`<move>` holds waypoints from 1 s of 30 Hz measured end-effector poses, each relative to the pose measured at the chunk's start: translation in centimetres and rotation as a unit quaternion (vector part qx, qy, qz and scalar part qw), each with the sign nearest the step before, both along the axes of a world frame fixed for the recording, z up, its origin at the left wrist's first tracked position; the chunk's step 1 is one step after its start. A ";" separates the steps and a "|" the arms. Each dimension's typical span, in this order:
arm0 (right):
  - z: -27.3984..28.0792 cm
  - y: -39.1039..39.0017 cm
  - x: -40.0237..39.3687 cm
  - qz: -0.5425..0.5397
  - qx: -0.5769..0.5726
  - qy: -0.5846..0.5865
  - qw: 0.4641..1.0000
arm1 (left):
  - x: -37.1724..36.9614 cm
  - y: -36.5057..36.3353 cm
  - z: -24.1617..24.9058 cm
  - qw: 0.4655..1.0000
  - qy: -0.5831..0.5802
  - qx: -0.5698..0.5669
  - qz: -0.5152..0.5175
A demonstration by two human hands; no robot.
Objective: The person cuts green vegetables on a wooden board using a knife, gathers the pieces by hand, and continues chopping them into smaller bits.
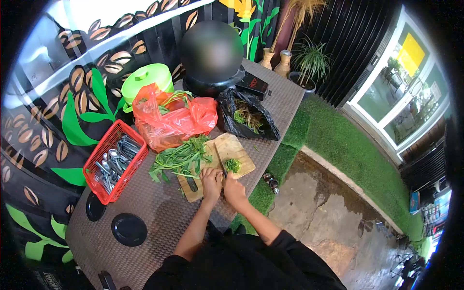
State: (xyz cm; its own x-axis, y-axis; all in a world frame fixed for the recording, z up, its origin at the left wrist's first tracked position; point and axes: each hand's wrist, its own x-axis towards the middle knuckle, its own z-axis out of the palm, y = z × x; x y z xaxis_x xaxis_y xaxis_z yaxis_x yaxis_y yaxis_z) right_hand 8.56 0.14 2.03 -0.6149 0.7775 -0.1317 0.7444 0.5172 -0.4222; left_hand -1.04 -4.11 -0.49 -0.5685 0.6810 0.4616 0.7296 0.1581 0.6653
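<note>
One half-curled left hand (pixel 211 182) apparently pinned leafy greens (pixel 181 157) on the cutting board (pixel 231 143) while the right hand (pixel 235 190), closed round a knife (pixel 221 160), chopped, the next stroke needing tucked fingertips.

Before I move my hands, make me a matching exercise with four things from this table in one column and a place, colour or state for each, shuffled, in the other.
1. Knife
2. Basket
3. Black bag
4. Lidded container

A. Filled with cutlery
B. Bright green
C. In the right hand
D. Open, with stems inside

Pairs: 1-C, 2-A, 3-D, 4-B
</note>
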 end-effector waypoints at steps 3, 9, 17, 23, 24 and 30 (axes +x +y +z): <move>-0.1 0.4 -0.2 -0.001 0.015 0.046 0.999 | 0.1 -0.3 0.1 1.000 0.000 0.000 -0.001; -1.3 -1.0 -0.1 -0.035 0.025 -0.003 0.999 | 0.0 0.1 0.0 1.000 -0.008 0.002 0.005; -1.0 1.3 2.2 -0.015 0.006 -0.004 1.000 | 0.1 -0.2 0.1 0.997 0.022 0.035 -0.060; 0.9 2.2 2.7 0.014 -0.022 0.011 1.000 | -0.1 -0.2 0.3 0.996 -0.045 0.045 -0.054; 1.1 1.9 2.9 0.021 -0.022 0.011 0.999 | 0.0 -0.2 0.3 0.997 -0.046 0.044 -0.053; 0.3 -0.4 1.3 -0.021 -0.023 0.002 1.000 | -0.2 0.2 0.0 0.996 -0.047 0.045 -0.055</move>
